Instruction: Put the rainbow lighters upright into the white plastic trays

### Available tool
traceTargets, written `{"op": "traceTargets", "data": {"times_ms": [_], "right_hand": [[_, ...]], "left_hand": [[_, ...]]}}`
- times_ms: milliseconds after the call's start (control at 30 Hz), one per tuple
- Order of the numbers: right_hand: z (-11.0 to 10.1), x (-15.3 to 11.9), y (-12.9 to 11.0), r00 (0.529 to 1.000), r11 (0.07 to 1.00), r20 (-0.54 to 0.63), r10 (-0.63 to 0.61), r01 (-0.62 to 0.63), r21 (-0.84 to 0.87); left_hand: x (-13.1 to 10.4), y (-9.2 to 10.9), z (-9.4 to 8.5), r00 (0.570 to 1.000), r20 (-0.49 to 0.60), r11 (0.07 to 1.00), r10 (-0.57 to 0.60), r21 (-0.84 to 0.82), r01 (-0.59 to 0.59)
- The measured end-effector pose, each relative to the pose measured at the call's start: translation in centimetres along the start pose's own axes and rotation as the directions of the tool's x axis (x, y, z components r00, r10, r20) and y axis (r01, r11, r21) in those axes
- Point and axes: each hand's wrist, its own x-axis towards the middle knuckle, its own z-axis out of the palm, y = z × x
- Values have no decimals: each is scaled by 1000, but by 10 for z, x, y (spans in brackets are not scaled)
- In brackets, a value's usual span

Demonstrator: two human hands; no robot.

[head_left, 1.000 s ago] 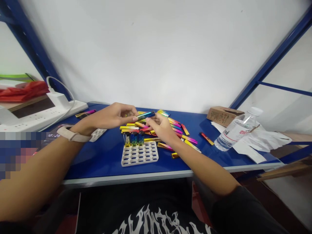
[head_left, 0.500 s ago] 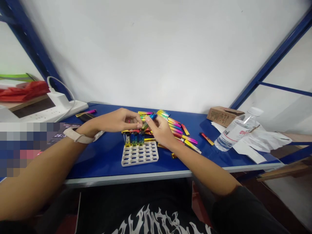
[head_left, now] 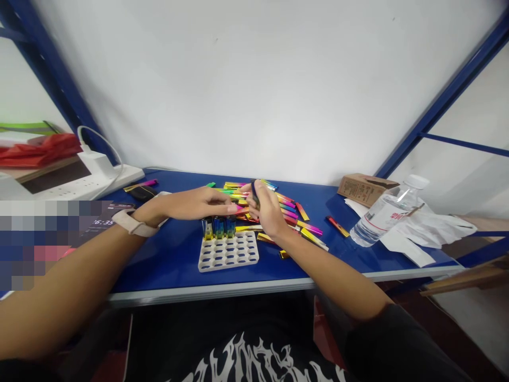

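Note:
My left hand (head_left: 204, 202) hovers palm down over the rear edge of the white perforated tray (head_left: 228, 250), its fingers stretched out to the right with nothing seen in them. Right under its fingertips stand a yellow lighter (head_left: 208, 231) and two blue lighters (head_left: 219, 229), upright in the tray's back row; their tops are partly covered. My right hand (head_left: 267, 209) is closed around a dark blue lighter (head_left: 255, 192), mostly hidden by the fingers. Behind and below that hand lies a loose pile of shiny multicoloured metallic sleeves (head_left: 312, 228).
On the blue table (head_left: 170, 260), a water bottle (head_left: 384, 215), a cardboard box (head_left: 366, 189) and white plastic wrapping (head_left: 433, 225) stand at the right. One red sleeve (head_left: 337, 226) lies apart. At the left are a power strip (head_left: 123, 178), a black object (head_left: 142, 193) and a phone (head_left: 99, 223).
My left hand has let go of the lighter that both hands held and its fingers have straightened. My right hand has drawn the lighter slightly right and tilted it more upright.

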Motion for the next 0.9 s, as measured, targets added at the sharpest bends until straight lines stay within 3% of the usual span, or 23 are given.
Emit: {"op": "traceTargets", "data": {"times_ms": [167, 433, 600, 733, 900], "right_hand": [[3, -1, -4, 992, 999, -129, -11, 15, 31], [5, -2, -6, 994, 973, -107, 5, 20, 230], [2, -2, -12, 985, 937, -65, 160, -131, 325], [0, -2, -15, 966, 920, -106, 237, -187, 345], [-2, -3, -16, 979, 947, -89, 185, -153, 282]], "left_hand": [[0, -3, -1, 996, 73, 998, -51, -18, 52], [1, -3, -1, 992, 96, 995, -79, -55, 85], [0, -2, -1, 994, 67, 996, -90, -15, 91], [-1, -8, -2, 991, 22, 991, -134, -28, 135], [-1, -14, -3, 987, 7, 987, -162, -11, 162]]}}
